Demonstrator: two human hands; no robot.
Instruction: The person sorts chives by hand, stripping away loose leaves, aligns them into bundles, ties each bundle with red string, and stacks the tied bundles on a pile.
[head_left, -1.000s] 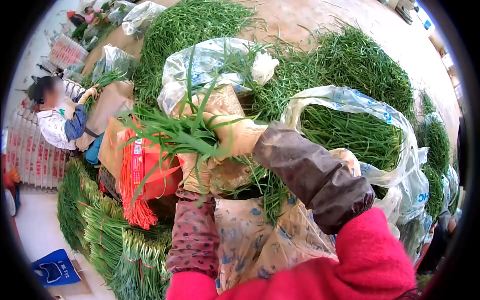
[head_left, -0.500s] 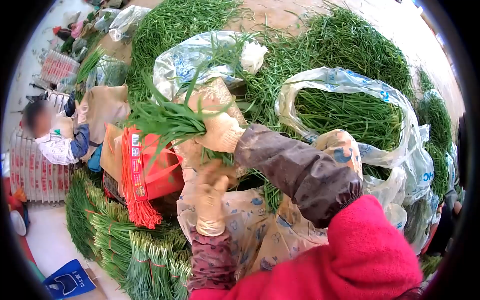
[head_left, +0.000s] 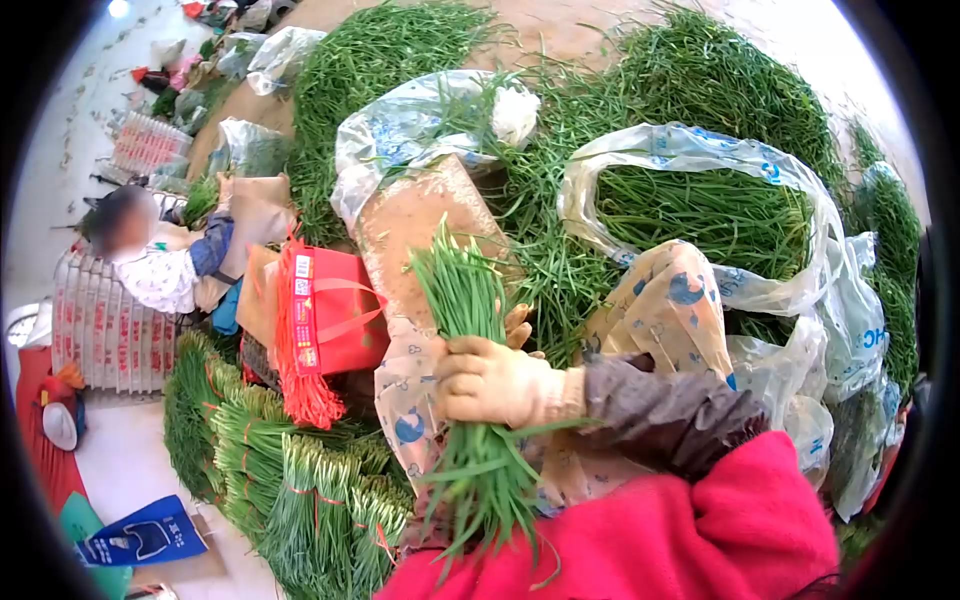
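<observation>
A bunch of garlic chives (head_left: 465, 290) stands in front of my lap, pale cut ends up and green leaves hanging down. Wrapped around its middle is my gloved right hand (head_left: 495, 383), closed on it. My left hand (head_left: 518, 330) is mostly hidden behind the bunch; only a few gloved fingertips show at its right side, curled against it. Just beyond the bunch lies a brown board (head_left: 415, 215) with bits of debris on it. Patterned plastic sheeting (head_left: 665, 310) covers my legs.
Loose chives (head_left: 720, 85) are heaped ahead, some inside a clear plastic bag (head_left: 830, 260). To the left are a red bag (head_left: 345, 300) with red ties (head_left: 312, 400), and tied bunches (head_left: 310, 510). Another person (head_left: 165, 265) sits farther left, near stacked white crates (head_left: 110, 330).
My right hand has come back from over the board to my lap with the chives, now held cut ends up. My left hand has gone from the open left side to behind the bunch.
</observation>
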